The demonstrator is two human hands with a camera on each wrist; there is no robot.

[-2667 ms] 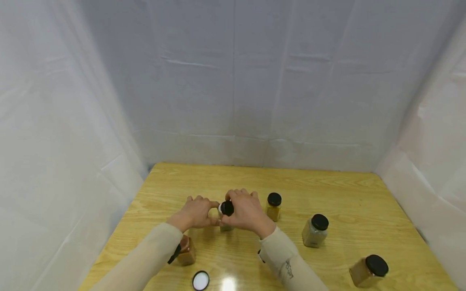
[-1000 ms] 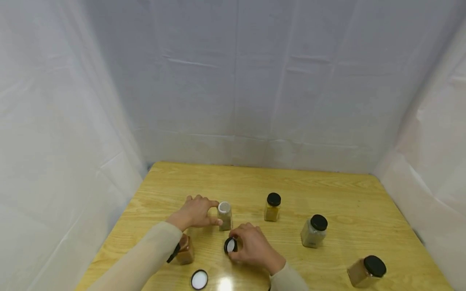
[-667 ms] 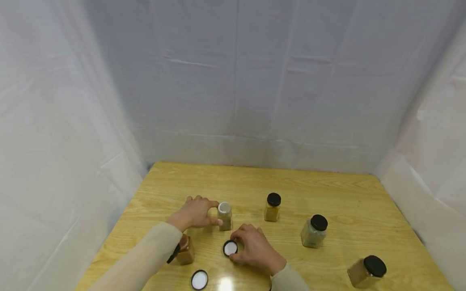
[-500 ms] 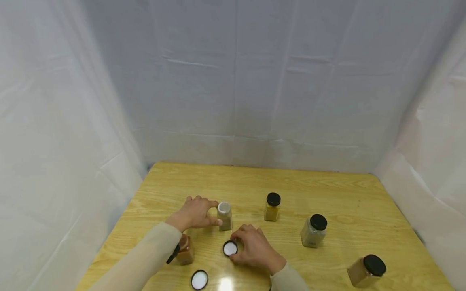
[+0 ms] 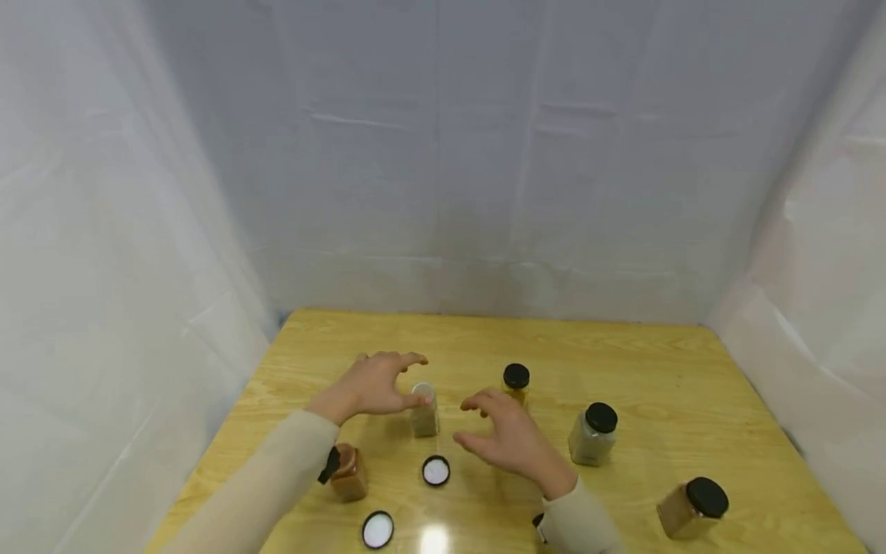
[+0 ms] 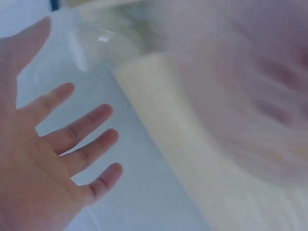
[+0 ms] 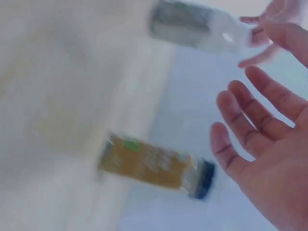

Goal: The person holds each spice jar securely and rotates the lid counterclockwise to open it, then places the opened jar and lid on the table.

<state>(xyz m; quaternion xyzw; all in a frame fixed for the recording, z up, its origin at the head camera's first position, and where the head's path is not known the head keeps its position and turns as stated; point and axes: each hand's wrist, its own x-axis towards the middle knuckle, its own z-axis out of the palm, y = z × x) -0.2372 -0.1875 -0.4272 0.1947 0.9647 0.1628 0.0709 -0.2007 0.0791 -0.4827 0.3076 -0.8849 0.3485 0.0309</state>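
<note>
In the head view my left hand [image 5: 374,383] hovers at an uncapped jar [image 5: 424,422] of greyish powder, thumb and fingers spread apart. That jar stands upright; whether the thumb touches it I cannot tell. My right hand [image 5: 511,437] is raised above the table with loosely bent fingers and holds nothing. Below it to the left lies a black lid [image 5: 436,471], white inside up. The right wrist view shows the right hand [image 7: 274,139] with fingers apart, near the blurred uncapped jar [image 7: 192,29] and a yellow-brown spice jar [image 7: 149,163] with a dark lid.
An uncapped reddish-brown jar [image 5: 349,478] stands by the left wrist, with a second upturned lid [image 5: 378,530] in front. Capped jars stand rightward: a yellow one [image 5: 516,377], a grey one [image 5: 592,440] and a brown one [image 5: 685,511]. White sheeting [image 5: 443,192] surrounds the wooden table [image 5: 623,346].
My right hand took the black lid off the grey jar, laid it upside down on the table, let go and rose. My left hand loosened from the jar and lifted slightly.
</note>
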